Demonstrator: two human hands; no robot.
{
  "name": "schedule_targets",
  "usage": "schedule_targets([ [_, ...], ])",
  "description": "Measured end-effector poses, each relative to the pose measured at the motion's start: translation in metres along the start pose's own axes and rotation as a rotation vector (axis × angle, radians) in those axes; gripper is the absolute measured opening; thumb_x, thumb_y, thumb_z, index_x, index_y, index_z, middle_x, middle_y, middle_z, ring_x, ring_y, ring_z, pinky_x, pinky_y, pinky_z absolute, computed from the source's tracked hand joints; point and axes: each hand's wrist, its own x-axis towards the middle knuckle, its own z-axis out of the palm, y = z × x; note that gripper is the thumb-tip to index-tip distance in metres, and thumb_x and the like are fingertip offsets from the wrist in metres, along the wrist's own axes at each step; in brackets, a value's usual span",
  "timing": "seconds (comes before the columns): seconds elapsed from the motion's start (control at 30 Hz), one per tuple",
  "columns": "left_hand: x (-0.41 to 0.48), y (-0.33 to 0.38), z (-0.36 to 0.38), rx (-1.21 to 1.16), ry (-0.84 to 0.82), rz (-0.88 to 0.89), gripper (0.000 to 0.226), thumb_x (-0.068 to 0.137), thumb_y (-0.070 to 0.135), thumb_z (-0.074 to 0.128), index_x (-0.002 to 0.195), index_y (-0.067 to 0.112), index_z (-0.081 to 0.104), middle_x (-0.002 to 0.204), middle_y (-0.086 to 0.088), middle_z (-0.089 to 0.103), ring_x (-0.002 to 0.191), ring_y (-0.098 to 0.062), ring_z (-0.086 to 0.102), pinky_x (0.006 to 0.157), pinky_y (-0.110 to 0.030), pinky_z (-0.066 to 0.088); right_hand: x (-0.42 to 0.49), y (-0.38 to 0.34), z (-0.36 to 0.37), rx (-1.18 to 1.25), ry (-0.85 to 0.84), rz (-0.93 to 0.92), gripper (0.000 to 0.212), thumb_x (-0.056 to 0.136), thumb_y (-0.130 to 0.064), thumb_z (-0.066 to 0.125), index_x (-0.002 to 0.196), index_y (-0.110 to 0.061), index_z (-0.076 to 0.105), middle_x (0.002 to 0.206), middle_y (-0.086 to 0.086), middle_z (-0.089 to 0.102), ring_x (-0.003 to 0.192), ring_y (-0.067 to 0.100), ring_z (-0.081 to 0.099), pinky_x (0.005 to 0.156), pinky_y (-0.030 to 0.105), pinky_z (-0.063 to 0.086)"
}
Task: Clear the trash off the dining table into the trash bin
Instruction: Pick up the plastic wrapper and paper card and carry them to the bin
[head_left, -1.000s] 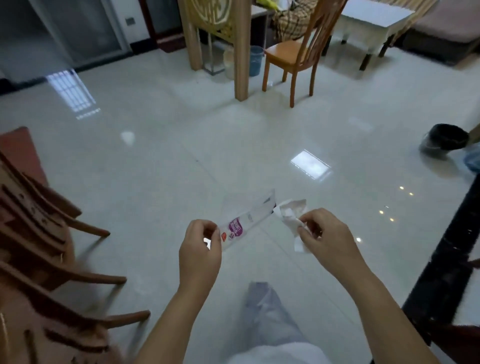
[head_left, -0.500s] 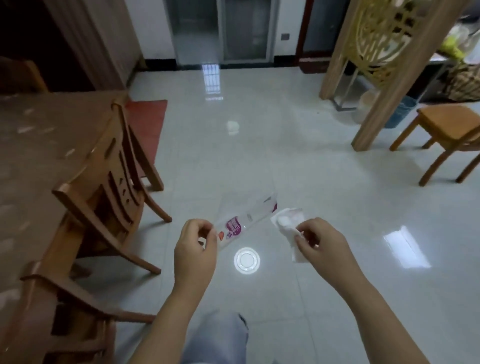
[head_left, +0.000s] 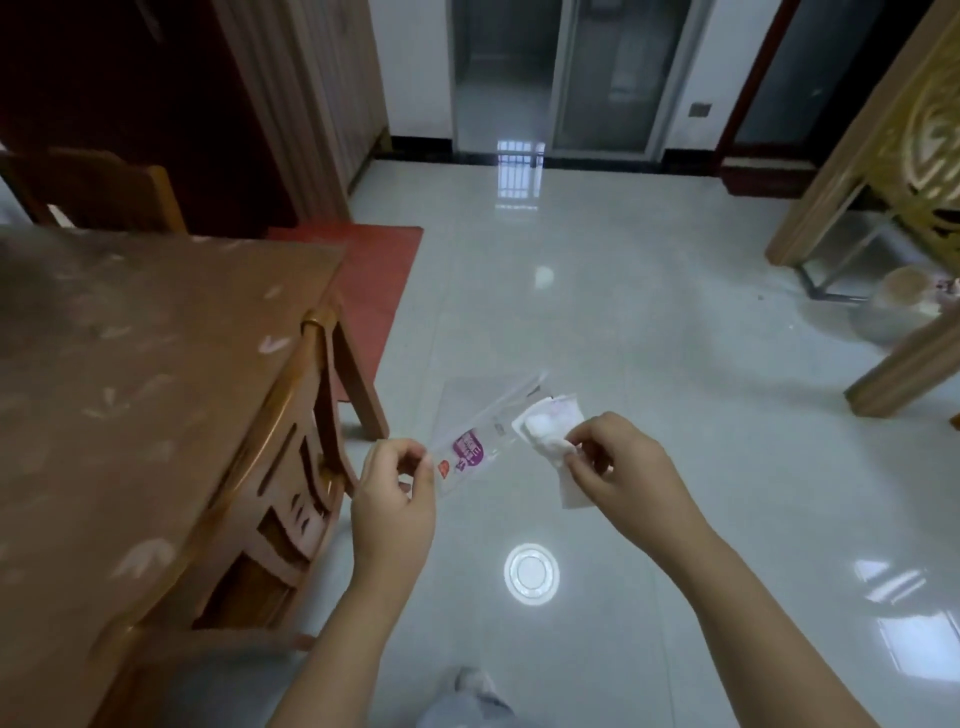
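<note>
**Both hands carry trash beside the table**

Nearest the camera, a trouser knee (head_left: 467, 699) shows at the bottom edge, and two bare forearms reach forward over the pale glossy floor (head_left: 649, 364). The left hand (head_left: 395, 499) is pinched shut on the lower corner of a clear wrapper (head_left: 480, 431), thumb against forefinger; the wrapper slants up and to the right and bears a purple label. The right hand (head_left: 618, 467) is closed on a crumpled white tissue (head_left: 550, 431), which bunches above the fingers and hangs a little below them. The top end of the wrapper lies just beside the tissue; whether they touch I cannot tell.

On the floor between the forearms lies a round bright reflection of a lamp (head_left: 531, 573).

To the left, a wooden chair (head_left: 291, 467) is pushed in against the tabletop (head_left: 130, 374), whose brown surface looks blurred with pale marks. Beyond it a red mat (head_left: 374, 280) lies on the floor. Farther right stands a carved wooden screen (head_left: 893, 156). At the back are glass doors (head_left: 561, 73).
</note>
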Motion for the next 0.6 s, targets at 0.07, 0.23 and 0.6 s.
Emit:
schedule_targets([
  [0.07,0.037,0.000,0.012,0.004,0.021,-0.024,0.018,0.087,0.008,0.057,0.082,0.024,0.050,0.083,0.010,0.055,0.079,-0.010,0.057,0.062,-0.018,0.048,0.038,0.006,0.005,-0.006,-0.013,0.005,0.005,0.078,-0.008,0.060,0.079,-0.012,0.059,0.073,0.000,0.053,0.064,0.009,0.049,0.057,0.022,0.036],
  [0.23,0.112,-0.015,0.056,-0.002,0.027,-0.124,0.011,0.087,0.008,0.057,0.084,0.017,0.053,0.087,-0.003,0.060,0.081,-0.009,0.058,0.064,-0.018,0.048,0.124,0.038,0.015,0.033,-0.046,0.043,0.008,0.079,-0.007,0.062,0.077,-0.014,0.059,0.072,0.002,0.054,0.063,0.012,0.050,0.057,0.021,0.037],
  [0.6,0.339,0.010,0.160,0.049,0.135,-0.011,0.019,0.084,0.001,0.058,0.078,0.017,0.051,0.080,0.002,0.054,0.071,-0.015,0.056,0.061,-0.016,0.044,0.394,0.099,-0.010,0.096,-0.029,-0.013,0.014,0.077,-0.004,0.063,0.075,-0.017,0.057,0.073,-0.002,0.054,0.065,0.009,0.051,0.057,0.011,0.035],
])
